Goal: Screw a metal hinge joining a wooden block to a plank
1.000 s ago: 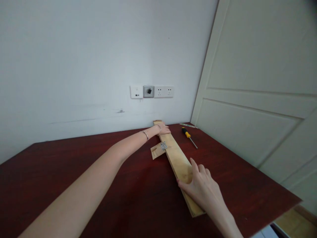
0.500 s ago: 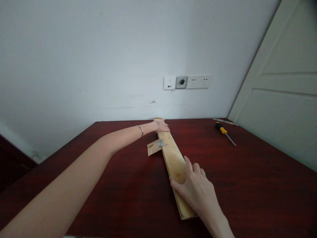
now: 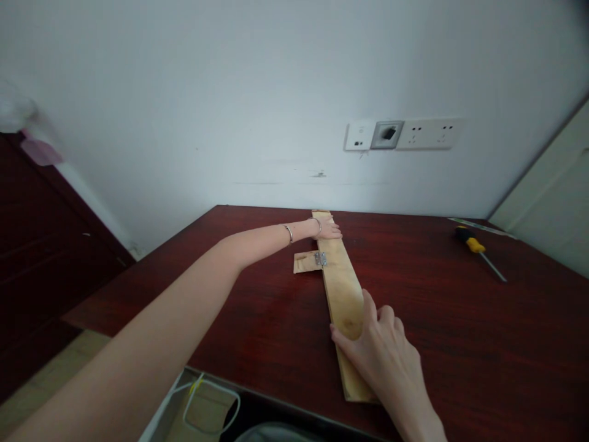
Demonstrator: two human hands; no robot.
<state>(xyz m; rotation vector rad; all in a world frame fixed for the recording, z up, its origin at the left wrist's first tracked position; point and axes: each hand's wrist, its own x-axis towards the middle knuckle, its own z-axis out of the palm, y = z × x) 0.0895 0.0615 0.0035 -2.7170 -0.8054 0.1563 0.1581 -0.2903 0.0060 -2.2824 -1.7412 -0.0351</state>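
Observation:
A long pale wooden board (image 3: 343, 285) lies on the dark red table, running from near me toward the wall. A metal hinge (image 3: 321, 258) joins a short wooden piece (image 3: 306, 262) to its left edge. My left hand (image 3: 329, 229), with two bracelets at the wrist, lies across the board's far end, fingers stretched out over it. Around the near part of the board is my right hand (image 3: 386, 347), its thumb at the left edge and its fingers curled at the right edge. The undersides of both hands are hidden.
A yellow-and-black screwdriver (image 3: 476, 247) lies on the table (image 3: 437, 319) at the right, near a thin pale strip (image 3: 481, 227). Wall sockets (image 3: 427, 134) sit above the table's back edge. A white cable (image 3: 211, 393) shows below the front edge.
The view has turned left, so the scene appears shifted right, and the front edge and floor now show. Both hands keep about the same places on the board.

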